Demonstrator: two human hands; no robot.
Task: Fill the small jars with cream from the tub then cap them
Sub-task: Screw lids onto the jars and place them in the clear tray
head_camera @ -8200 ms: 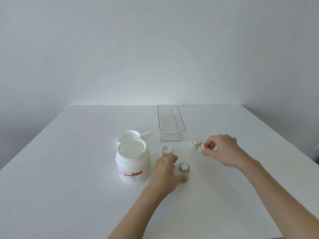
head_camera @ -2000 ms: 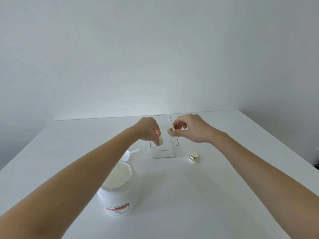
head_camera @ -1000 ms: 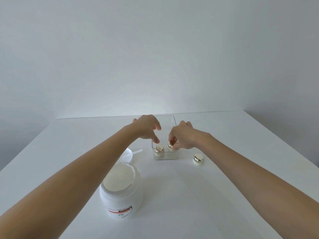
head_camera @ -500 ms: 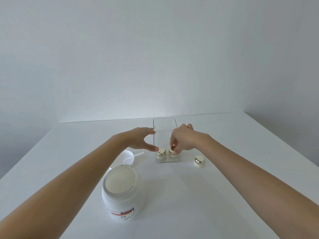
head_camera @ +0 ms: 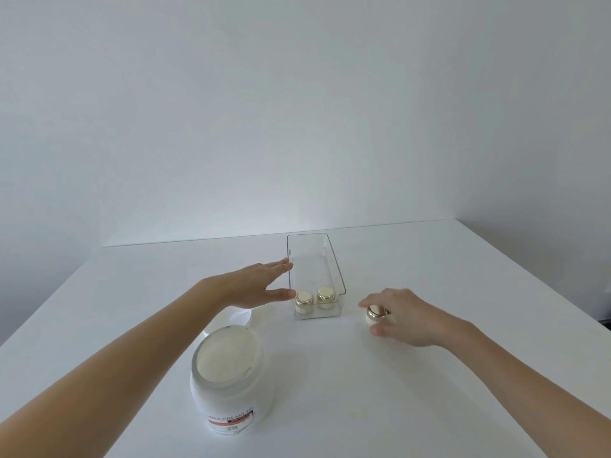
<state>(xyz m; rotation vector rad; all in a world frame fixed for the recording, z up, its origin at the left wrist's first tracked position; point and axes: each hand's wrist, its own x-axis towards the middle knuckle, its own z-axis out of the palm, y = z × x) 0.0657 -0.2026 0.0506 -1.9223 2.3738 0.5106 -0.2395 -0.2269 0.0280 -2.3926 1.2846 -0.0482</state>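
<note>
Two small capped jars with gold lids, the left jar [head_camera: 304,301] and the right jar [head_camera: 325,297], stand side by side at the near end of a clear plastic bin [head_camera: 336,266]. My left hand [head_camera: 256,285] rests open against the bin's left wall, holding nothing. A third gold-capped jar [head_camera: 375,315] stands on the table right of the bin; my right hand [head_camera: 401,315] curls around it, fingers at its lid and thumb in front. The open white cream tub [head_camera: 231,375] stands near me at the left, full of cream.
The tub's white lid [head_camera: 239,320] lies flat behind the tub, mostly hidden by my left forearm. The white table [head_camera: 330,375] ends at a back edge by the wall and a right edge beyond my right hand.
My right hand left the jar in the bin and moved right to the third jar on the table. My left hand opened flat against the bin's left side.
</note>
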